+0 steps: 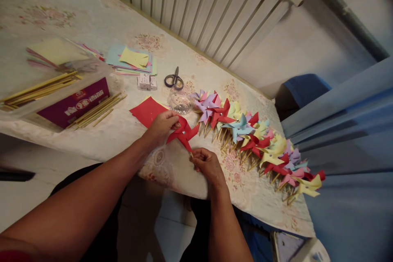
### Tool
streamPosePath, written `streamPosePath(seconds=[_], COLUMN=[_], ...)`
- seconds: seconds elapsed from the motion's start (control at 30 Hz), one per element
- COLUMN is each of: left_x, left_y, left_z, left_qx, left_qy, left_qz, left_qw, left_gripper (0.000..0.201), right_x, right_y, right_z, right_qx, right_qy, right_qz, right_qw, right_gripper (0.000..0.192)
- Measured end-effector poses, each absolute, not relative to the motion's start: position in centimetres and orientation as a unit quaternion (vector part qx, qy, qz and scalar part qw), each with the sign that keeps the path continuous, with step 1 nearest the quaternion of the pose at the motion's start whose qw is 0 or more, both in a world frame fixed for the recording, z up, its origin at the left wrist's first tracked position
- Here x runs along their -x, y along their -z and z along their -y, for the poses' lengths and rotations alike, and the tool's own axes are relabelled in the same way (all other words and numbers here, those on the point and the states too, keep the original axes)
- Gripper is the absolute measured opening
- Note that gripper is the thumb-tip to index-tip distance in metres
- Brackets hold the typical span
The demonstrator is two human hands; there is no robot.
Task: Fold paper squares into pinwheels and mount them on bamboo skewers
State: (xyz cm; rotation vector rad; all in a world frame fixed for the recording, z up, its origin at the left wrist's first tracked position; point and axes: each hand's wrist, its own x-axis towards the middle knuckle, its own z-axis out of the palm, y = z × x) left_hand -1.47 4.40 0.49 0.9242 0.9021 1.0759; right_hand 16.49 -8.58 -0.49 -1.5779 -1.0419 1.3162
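Head view shows the left hand (161, 127) pinching a red paper pinwheel (183, 132) at the table's (101, 24) near edge. Right hand (207, 163) is closed on its thin wooden stick (190, 153). I think holding both gently keeps the folds neat. Finished colourful pinwheels (254, 139) lie beside it.

We see scissors (174, 80) far on table (101, 24) | sticks (39, 88) left | pinwheel row (254, 139) right | paper stack (132, 59) left of scissors

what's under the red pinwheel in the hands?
Under the red pinwheel shows the floral tablecloth; its stick is mostly covered by the right hand. The left hand grips a blade. Whatever lies beneath the blades is hidden.
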Motion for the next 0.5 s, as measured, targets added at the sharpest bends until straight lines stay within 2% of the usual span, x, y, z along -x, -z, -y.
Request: streamPosePath(seconds=[0.33,0.5], left_x=[1.44,1.5], left_y=[-0.89,-0.05], left_z=[-4.34,-4.6], left_qx=[-0.386,-0.397], left_qy=[-0.47,-0.475], left_qz=[-0.404,-0.397], left_qw=[0.683,0.678], left_gripper=[0.004,0.011], right_x=[-16.67,-16.73], right_y=[0.78,0.84], right_z=[8.45,8.48], right_qx=[0.628,0.627], right_qy=[-0.523,-0.526], right_qz=[0.42,0.418], right_qw=[0.396,0.395], right_gripper=[0.02,0.02])
